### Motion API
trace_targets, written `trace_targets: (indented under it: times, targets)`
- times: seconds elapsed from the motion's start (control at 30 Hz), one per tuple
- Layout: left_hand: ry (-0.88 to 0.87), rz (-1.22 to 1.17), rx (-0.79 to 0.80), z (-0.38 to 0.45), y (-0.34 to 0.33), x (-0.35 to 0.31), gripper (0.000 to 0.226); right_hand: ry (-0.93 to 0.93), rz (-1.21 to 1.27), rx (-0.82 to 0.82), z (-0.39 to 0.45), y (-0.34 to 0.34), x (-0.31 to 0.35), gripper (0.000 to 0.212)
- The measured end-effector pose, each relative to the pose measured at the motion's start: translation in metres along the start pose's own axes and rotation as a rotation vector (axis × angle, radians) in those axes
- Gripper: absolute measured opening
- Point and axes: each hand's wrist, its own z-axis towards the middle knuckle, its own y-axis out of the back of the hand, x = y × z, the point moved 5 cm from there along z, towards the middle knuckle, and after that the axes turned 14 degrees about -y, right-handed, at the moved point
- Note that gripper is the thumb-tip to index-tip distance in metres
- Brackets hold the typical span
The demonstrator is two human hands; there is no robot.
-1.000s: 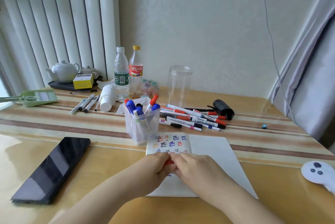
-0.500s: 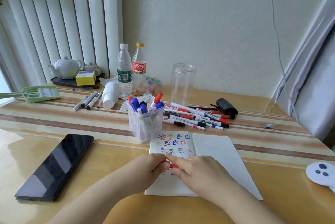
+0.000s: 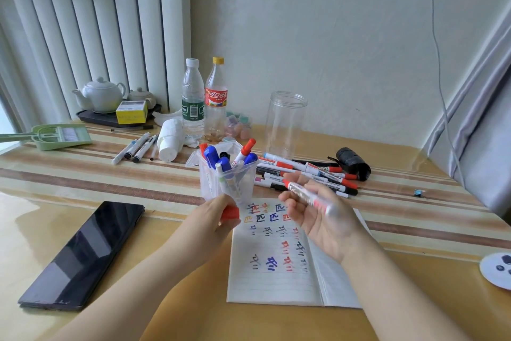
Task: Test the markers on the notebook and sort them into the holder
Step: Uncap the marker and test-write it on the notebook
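Red ink is about to be tried: a red marker is held in the curled fingers of the right hand, above the notebook, with its tip bare. Its red cap is pinched in the left hand, likely kept close so it can be pushed back on. Many colour marks are already drawn on the page. Tested markers are stood in the clear holder just behind the notebook. More markers are left lying to its right, probably waiting their turn.
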Motion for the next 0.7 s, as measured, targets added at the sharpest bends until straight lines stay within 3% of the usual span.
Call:
trace_targets:
  times: [0.07, 0.17, 0.27, 0.4, 0.53, 0.7]
  targets:
    - [-0.017, -0.016, -0.037, 0.001, 0.000, 0.001, 0.017, -0.035, 0.134, 0.053, 0.011, -0.006, -0.007, 0.028]
    - [-0.049, -0.037, -0.078, 0.000, -0.001, 0.005, 0.016, -0.082, 0.140, 0.032, 0.025, -0.012, -0.020, 0.026]
    - [-0.055, -0.070, -0.096, -0.004, -0.006, 0.012, 0.013, -0.055, -0.092, -0.025, 0.035, -0.014, -0.029, 0.005]
    - [-0.052, -0.100, -0.115, -0.009, -0.010, 0.017, 0.015, 0.008, -0.470, -0.234, 0.044, -0.003, -0.039, 0.038]
    - [-0.055, -0.112, -0.124, -0.008, -0.012, 0.021, 0.036, 0.130, -0.542, -0.327, 0.045, 0.003, -0.042, 0.031]
    - [-0.068, -0.119, -0.082, -0.009, -0.015, 0.022, 0.039, 0.212, -0.783, -0.415, 0.041, 0.004, -0.042, 0.023]
